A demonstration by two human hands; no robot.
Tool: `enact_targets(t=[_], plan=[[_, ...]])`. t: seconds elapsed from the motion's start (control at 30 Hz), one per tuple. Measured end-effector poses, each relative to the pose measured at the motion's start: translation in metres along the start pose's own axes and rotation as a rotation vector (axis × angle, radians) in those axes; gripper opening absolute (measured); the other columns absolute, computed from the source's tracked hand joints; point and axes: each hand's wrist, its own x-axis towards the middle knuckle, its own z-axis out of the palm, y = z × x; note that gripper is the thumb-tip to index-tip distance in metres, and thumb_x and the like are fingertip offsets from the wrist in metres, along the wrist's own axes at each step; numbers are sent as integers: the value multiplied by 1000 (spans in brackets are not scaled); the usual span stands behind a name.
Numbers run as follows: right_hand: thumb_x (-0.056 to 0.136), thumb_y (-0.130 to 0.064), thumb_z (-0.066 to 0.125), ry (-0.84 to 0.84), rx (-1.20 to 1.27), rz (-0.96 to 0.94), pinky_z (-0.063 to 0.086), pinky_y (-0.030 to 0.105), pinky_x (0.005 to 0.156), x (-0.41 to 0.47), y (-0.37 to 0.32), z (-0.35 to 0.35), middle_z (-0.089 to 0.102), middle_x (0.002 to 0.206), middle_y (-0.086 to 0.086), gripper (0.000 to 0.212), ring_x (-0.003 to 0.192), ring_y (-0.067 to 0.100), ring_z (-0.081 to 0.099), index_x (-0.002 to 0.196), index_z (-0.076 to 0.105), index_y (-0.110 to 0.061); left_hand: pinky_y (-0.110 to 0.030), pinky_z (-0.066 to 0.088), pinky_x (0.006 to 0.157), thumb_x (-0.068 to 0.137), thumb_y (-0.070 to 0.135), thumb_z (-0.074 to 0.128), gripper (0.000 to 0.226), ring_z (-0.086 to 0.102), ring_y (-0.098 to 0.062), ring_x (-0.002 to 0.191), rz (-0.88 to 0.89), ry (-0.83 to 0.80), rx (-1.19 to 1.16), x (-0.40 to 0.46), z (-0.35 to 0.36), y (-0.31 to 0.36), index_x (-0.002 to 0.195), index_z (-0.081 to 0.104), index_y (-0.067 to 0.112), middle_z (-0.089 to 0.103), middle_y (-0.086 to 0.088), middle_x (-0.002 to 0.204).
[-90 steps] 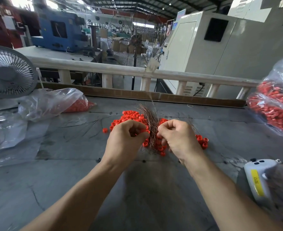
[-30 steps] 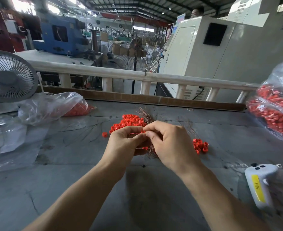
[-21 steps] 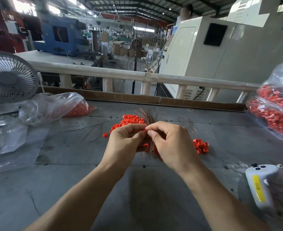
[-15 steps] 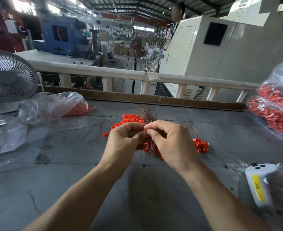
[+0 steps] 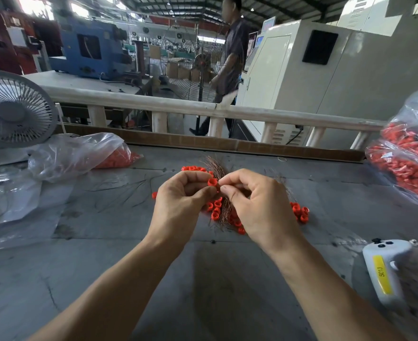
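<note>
Above the grey table (image 5: 203,279), my left hand (image 5: 181,205) pinches a small red plastic ring (image 5: 212,182) between thumb and forefinger. My right hand (image 5: 257,205) is right beside it, fingertips pinched at the ring's right side, probably on a thin copper wire that is too fine to make out. Under both hands lie a pile of red rings (image 5: 216,210) and a bundle of thin copper wires (image 5: 215,166). A few more rings (image 5: 300,212) lie just right of my right hand.
A clear bag with red rings (image 5: 85,153) lies at the left by a small fan (image 5: 13,109). A fuller bag of red parts (image 5: 409,156) sits at the right edge. A white device with a yellow label (image 5: 382,269) lies near right. A person (image 5: 227,60) walks beyond the railing (image 5: 203,109).
My hands have lifted slightly off the pile and drawn a little apart, so the red ring now shows at my left fingertips. A person has walked into view behind the railing.
</note>
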Motion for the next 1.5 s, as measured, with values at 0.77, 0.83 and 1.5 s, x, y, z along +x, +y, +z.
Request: enact_targets(t=[0.77,0.83,1.5], plan=[[93,-20,73,2,-39,16,45,12,57,0,3,-2,68,67,-16,11,66,3,65,86,73,-28,-36,63,72,97,2,63,15,75,-30,86,15,-3,34,-3,0,4,99,77,8,79,-11,91],[93,-20,72,0,-34,18,45,14,58,0,4,-2,68,68,-16,11,67,4,65,86,74,-28,-34,64,70,97,1,63,15,75,-29,84,-2,-6,15,-3,0,4,100,77,6,78,-13,92],[101,-20,64,-107,119,59,51,14,66,0,12,-3,73,80,-14,18,78,4,69,98,75,-34,-28,60,70,95,6,66,18,74,-19,81,-61,-87,-28,2,-7,3,99,80,17,79,-9,94]])
